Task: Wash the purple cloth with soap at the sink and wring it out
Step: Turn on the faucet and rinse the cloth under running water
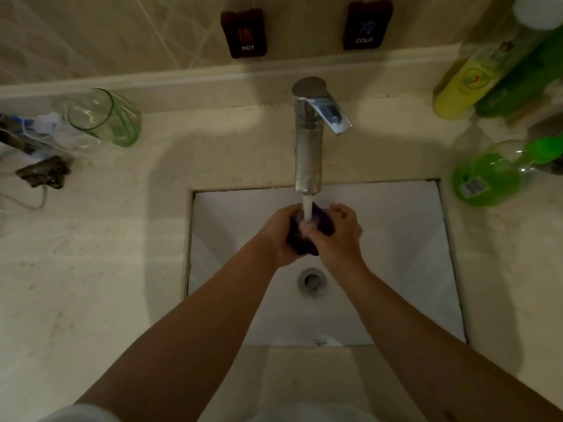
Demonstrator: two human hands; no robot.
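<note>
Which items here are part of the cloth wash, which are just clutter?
In use: purple cloth, left hand, right hand, faucet, sink.
Clutter: green glass, yellow bottle, green bottle, HOT tag, COLD tag.

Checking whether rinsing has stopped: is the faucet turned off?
No: a stream of water runs from the faucet onto the purple cloth held by the left hand and right hand.

purple cloth [300, 243]: dark purple, wet, bunched into a tight wad | held over the white sink [396, 239] basin, above the drain | directly under the running water stream [307, 210] from the tap | gripped between left hand [278, 236] and right hand [341, 236], mostly hidden
</note>
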